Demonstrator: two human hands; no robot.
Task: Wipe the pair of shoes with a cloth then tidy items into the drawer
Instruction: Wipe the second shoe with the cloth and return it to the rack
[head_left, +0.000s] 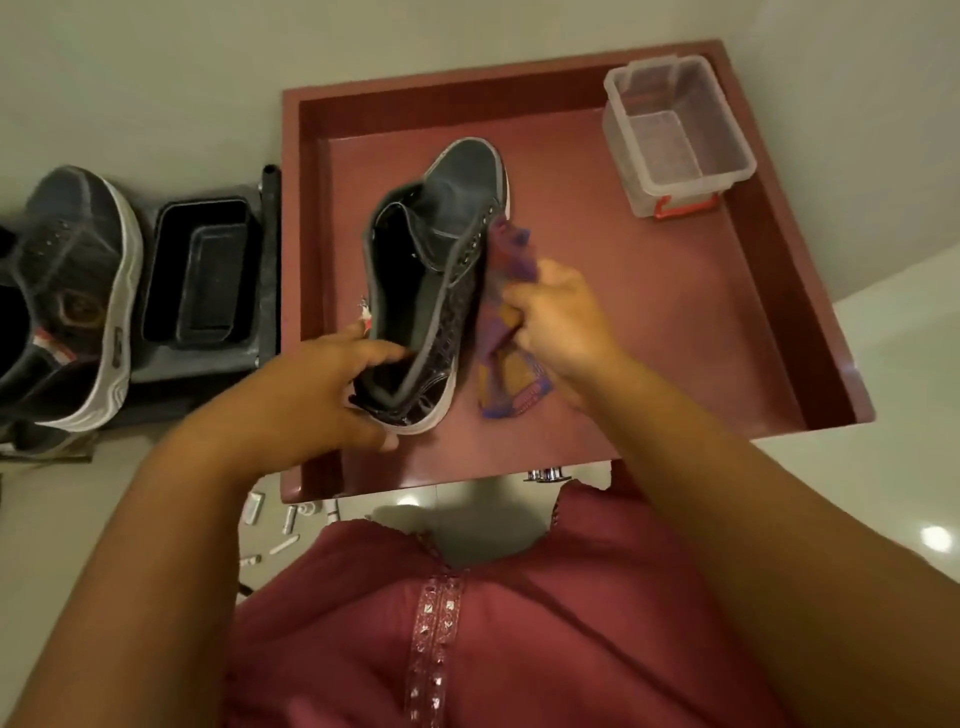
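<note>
Shoe (436, 270) upright in red drawer (701, 322), L hand (311, 395) gripping heel, R hand (561, 317) clutching purple-orange cloth (501, 332) vs. shoe's right side, 2nd shoe (72, 296) far left, clear tub (675, 135) far-right corner.

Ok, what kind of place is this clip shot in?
Probably a home, by a storage unit with an open red drawer. Glossy tiled floor, a clear plastic box in the drawer, and a second shoe beside a black tray suggest it.
</note>
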